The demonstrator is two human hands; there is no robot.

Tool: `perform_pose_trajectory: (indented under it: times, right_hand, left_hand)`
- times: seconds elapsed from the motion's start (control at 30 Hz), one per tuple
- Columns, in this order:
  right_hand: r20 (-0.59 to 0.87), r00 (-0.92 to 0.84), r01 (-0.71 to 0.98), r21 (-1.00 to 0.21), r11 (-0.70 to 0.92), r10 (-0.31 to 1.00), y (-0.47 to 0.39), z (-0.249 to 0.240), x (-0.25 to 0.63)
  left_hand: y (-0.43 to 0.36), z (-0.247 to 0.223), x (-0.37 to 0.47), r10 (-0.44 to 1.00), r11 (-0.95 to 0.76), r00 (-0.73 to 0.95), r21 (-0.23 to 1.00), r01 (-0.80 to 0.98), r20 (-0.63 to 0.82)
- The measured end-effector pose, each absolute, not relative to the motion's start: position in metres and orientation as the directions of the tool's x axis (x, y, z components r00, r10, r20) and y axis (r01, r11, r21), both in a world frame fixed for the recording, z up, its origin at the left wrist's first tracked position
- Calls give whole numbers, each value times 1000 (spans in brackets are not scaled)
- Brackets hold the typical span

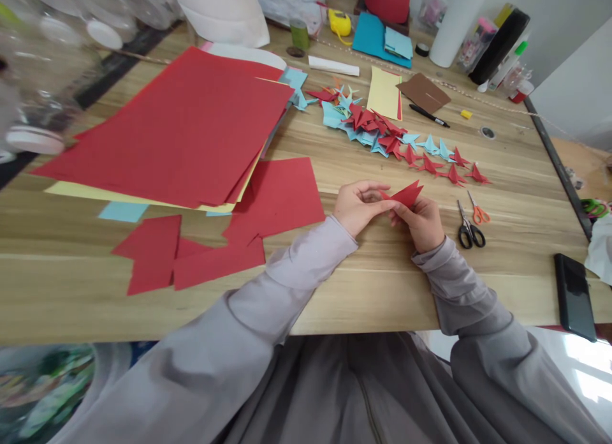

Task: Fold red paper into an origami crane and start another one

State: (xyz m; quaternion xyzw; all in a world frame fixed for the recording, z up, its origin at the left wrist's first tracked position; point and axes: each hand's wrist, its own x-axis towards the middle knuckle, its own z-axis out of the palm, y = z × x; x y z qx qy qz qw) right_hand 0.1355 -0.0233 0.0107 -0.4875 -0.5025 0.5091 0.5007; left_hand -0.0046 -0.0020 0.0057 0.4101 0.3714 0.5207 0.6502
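Observation:
A folded piece of red paper (407, 194) with pointed ends is held up between my two hands, above the wooden table. My left hand (359, 206) pinches its left end with thumb and fingers. On the other side, my right hand (421, 221) grips the lower right part, its thumb against the paper near the left thumb. Just beyond the hands lie folded red paper cranes (430, 166) and light blue paper cranes (429, 144), many in a heap and some in rows. Part of the held paper is hidden by my fingers.
A stack of large red sheets (191, 125) covers the left, with cut red pieces (215, 262) nearer. Black scissors (471, 233) and orange scissors (479, 214) lie right of my hands. A phone (574, 294) rests at the right front edge. Bottles (459, 23) stand behind.

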Motion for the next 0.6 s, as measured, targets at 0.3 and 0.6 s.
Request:
perform_pose_trajectory:
  times: [0.3, 0.6]
  right_hand:
    - [-118, -32, -119, -985, -121, 993, -23, 10, 135]
    - [-166, -76, -196, -964, -178, 983, -25, 15, 133]
  left_hand:
    - [-1, 9, -7, 983, 106, 180, 933, -344, -45]
    - [-2, 7, -6, 970, 118, 242, 908, -402, -19]
